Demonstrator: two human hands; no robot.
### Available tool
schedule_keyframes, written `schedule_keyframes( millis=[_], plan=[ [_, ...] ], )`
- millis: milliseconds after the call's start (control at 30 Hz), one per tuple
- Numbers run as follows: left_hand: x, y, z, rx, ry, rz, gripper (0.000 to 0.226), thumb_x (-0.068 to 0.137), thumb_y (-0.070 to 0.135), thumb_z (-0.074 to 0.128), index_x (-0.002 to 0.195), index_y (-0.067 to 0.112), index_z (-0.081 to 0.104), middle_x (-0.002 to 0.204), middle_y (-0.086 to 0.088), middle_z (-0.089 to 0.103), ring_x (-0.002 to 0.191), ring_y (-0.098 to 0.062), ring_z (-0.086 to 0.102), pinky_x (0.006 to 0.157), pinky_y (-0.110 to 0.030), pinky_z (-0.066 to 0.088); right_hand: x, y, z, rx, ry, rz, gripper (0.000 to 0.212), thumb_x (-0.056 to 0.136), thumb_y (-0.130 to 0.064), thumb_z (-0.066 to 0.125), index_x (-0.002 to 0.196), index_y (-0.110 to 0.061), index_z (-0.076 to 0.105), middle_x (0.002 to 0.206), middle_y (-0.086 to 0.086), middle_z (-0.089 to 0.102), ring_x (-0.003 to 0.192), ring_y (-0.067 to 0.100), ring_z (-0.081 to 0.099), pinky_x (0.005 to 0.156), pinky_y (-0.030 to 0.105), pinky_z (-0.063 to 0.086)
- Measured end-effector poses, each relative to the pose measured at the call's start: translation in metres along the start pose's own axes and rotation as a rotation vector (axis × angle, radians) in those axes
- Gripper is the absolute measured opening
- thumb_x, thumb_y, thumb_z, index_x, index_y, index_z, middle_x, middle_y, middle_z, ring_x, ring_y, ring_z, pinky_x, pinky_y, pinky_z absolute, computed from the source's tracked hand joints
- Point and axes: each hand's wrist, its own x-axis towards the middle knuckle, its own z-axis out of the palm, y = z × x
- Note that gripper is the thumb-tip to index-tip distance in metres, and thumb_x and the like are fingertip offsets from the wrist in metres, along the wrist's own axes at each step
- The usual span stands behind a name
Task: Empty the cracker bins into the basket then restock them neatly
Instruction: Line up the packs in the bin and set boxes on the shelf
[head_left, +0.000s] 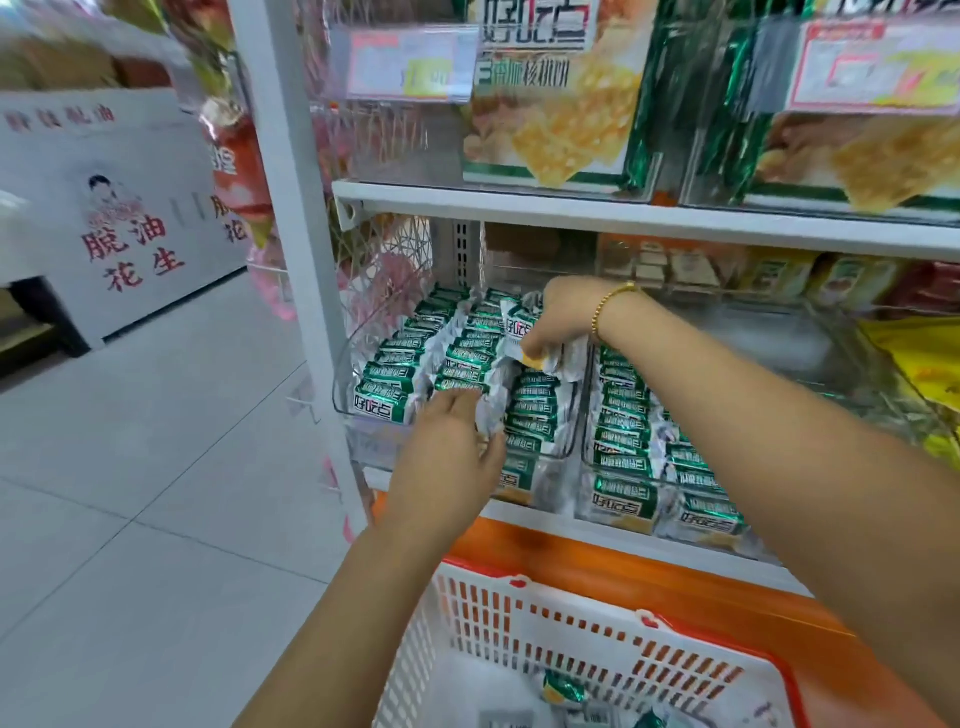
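Observation:
Two clear plastic bins stand side by side on the lower shelf. The left bin (344, 384) holds rows of green-and-silver cracker packets (400, 358); the right bin (589, 457) holds more packets (623, 441). My left hand (447, 457) lies at the front of the left bin, fingers curled on the packets of the middle row. My right hand (563, 317) reaches over the back of that bin and grips a few cracker packets (519, 327). Below, a white basket with a red rim (519, 613) holds a few loose packets (563, 688).
An upper shelf (623, 208) carries large green cracker bags behind price tags. A white upright post (296, 208) borders the shelving on the left. An orange base panel (649, 566) runs under the bins. Tiled floor (156, 467) and a white display case (119, 218) lie left.

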Motion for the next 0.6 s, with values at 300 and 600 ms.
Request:
schedule_keyframes(
  millis=[300, 600],
  plan=[
    [0.003, -0.003, 0.0, -0.018, 0.028, 0.017, 0.049, 0.095, 0.029, 0.051, 0.14, 0.012, 0.043, 0.14, -0.003, 0.044, 0.126, -0.018, 0.042, 0.096, -0.027, 0.039, 0.033, -0.003, 0.018, -0.146, -0.023, -0.005, 0.065, 0.072, -0.025, 0.082, 0.126, -0.002, 0.055, 0.11, 0.007, 0.059, 0.093, 0.023, 0.059, 0.083, 0.033, 0.053],
    [0.004, -0.004, 0.002, -0.024, 0.033, 0.01, 0.047, 0.094, 0.027, 0.052, 0.138, 0.011, 0.045, 0.139, -0.004, 0.044, 0.126, -0.019, 0.042, 0.094, -0.028, 0.041, 0.03, 0.012, 0.033, -0.099, 0.099, -0.068, 0.047, 0.069, -0.018, 0.084, 0.1, -0.012, 0.049, 0.109, 0.007, 0.057, 0.098, 0.022, 0.05, 0.073, 0.028, 0.046]
  ],
)
